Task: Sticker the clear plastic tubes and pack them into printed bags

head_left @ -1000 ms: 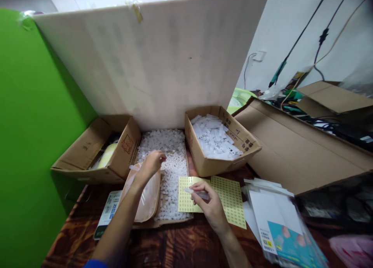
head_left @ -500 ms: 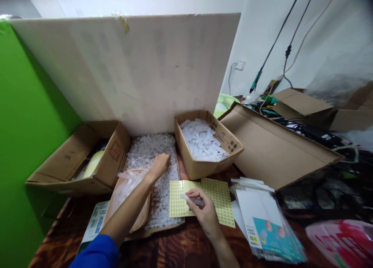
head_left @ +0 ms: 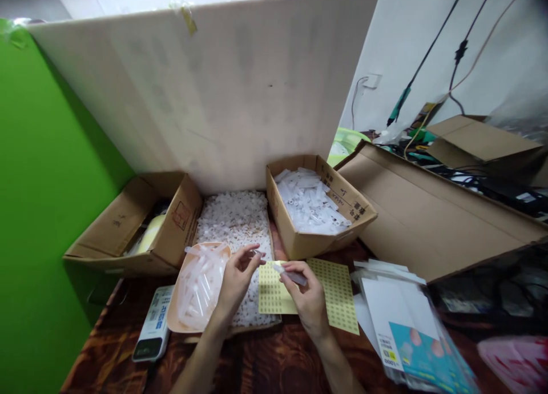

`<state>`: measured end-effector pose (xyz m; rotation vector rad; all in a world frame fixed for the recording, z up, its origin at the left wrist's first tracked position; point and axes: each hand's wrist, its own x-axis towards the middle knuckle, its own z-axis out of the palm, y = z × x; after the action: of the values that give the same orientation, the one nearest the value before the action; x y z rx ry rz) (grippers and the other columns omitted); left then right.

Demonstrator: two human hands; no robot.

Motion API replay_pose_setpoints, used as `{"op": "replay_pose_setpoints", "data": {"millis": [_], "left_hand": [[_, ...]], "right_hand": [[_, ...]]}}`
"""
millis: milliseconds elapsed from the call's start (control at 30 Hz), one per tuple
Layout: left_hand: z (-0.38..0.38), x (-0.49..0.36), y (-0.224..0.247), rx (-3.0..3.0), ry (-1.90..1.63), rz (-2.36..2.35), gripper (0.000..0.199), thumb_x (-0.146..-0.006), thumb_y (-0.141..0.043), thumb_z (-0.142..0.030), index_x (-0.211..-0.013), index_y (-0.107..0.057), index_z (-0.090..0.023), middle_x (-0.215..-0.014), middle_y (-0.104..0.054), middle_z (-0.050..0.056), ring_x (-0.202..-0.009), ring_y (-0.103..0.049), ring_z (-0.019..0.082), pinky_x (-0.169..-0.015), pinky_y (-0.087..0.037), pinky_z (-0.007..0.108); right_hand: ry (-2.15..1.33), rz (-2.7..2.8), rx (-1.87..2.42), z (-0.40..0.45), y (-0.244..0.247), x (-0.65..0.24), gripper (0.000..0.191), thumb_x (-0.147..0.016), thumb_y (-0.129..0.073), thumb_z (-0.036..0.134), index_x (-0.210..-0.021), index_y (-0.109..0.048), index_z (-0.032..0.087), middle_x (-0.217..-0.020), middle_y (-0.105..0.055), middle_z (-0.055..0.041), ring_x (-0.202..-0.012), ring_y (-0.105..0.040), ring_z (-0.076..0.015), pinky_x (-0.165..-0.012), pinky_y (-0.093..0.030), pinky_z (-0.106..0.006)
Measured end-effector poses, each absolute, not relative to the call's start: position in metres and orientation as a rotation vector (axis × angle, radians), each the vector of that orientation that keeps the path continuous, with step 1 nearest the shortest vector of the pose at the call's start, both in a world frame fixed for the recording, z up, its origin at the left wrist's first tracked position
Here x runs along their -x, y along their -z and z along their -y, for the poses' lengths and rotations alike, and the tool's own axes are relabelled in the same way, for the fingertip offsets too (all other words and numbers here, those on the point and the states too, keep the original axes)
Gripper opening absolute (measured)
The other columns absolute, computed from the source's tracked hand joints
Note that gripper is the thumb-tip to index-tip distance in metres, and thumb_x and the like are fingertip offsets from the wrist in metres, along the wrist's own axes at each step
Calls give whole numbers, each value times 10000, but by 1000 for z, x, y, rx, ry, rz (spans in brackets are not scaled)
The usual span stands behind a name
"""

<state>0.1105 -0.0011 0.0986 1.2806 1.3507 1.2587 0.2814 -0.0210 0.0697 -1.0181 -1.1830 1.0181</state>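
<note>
My right hand (head_left: 306, 294) pinches a small translucent tube (head_left: 294, 276), tilted, above the yellow label sheets (head_left: 274, 297). Just left of it, my left hand (head_left: 237, 274) has its thumb and fingertips pressed together on something small that I cannot make out. Behind and beneath my left hand spreads a cardboard tray of small white pieces (head_left: 231, 214). A peach-coloured basin (head_left: 172, 314) of clear tubes stands left of my left wrist. The carton (head_left: 299, 244) behind the label sheets holds many translucent tubes.
An open carton (head_left: 171, 251) stands at the left, with a white device (head_left: 154, 325) in front of it. Bagged white and blue packets (head_left: 398, 320) lie at the right. A large cardboard flap (head_left: 428, 211) leans behind them. A pale board (head_left: 214, 97) rises at the back.
My left hand has come back from the small white pieces towards the tube in my right hand. The camera view has shifted, so the basin and white device show more fully.
</note>
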Motion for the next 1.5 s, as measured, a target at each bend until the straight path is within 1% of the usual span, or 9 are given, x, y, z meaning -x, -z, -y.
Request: {"op": "replay_pose_setpoints", "data": {"millis": [333, 467, 567, 733, 800, 867, 933, 1133, 1500], "left_hand": [[36, -118, -93, -1188, -1157, -1423, 464, -885, -690, -507, -578, -614, -168, -496, -598, -11, -489, -565, 124, -549, -471, 240], [47, -117, -89, -1363, -1128, -1347, 249, -845, -760, -426, -792, -733, -185, -840, -754, 54, -843, -705, 203, -794, -542, 291], [56, -117, -82, -1462, -1098, -1250, 342, -824, -774, -464, -1046, -729, -207, -1148, -748, 99, -1091, -693, 259, -948, -536, 354], [67, -120, -78, -1358, -762, -1444, 656, -1017, -318, -623, -682, -663, -177, -527, -625, 40, -489, -600, 183, -528, -460, 283], [69, -121, -81, -1469, -755, -1435, 582, -1013, -399, -574, -678, -668, -182, -597, -663, 50, -571, -628, 191, -592, -480, 287], [70, -120, -83, -1567, -874, -1369, 343, -938, -600, -516, -909, -720, -196, -868, -750, 67, -807, -691, 220, -764, -524, 305], [72, -120, -82, -1521, -932, -1310, 392, -865, -698, -526, -1097, -690, -211, -998, -757, 72, -896, -699, 228, -824, -532, 315], [77, -124, -77, -1204, -643, -1381, 750, -970, -263, -730, -578, -600, -186, -442, -537, 14, -386, -482, 143, -444, -339, 254], [74, -127, -62, -1956, -965, -1277, 178, -1020, -460, -258, -1001, -629, -207, -891, -678, 62, -809, -656, 205, -761, -520, 310]], "right_hand": [[-1133, 1288, 907, 35, -70, -281, 112, -924, -725, 307, -871, -686, 216, -976, -704, -72, -946, -695, -224, -837, -578, -328], [-1398, 1091, 973, 43, -60, -284, 295, -906, -731, 464, -948, -587, 210, -661, -653, 16, -501, -611, -148, -475, -509, -246], [-1492, 1033, 985, 48, -54, -287, 359, -905, -709, 530, -918, -545, 212, -537, -591, 54, -408, -535, -127, -405, -433, -215], [-1422, 1151, 1007, 57, -49, -292, 306, -900, -736, 473, -870, -592, 205, -659, -606, 28, -513, -581, -129, -477, -471, -232], [-1409, 1157, 1013, 60, -48, -292, 307, -908, -724, 478, -862, -580, 210, -672, -592, 31, -493, -564, -123, -455, -450, -231], [-1396, 1135, 1015, 62, -49, -293, 319, -913, -712, 495, -862, -565, 215, -685, -588, 30, -467, -543, -117, -431, -428, -229], [-1372, 1138, 993, 63, -50, -294, 318, -915, -708, 494, -860, -564, 216, -728, -597, 16, -486, -557, -122, -440, -440, -234], [-1308, 1272, 920, 67, -54, -296, 279, -918, -721, 422, -805, -588, 203, -852, -624, -32, -577, -614, -139, -543, -512, -274], [-1340, 987, 1129, 74, -53, -286, 384, -860, -744, 540, -831, -543, 215, -514, -563, 61, -368, -486, -108, -358, -387, -197]]}}
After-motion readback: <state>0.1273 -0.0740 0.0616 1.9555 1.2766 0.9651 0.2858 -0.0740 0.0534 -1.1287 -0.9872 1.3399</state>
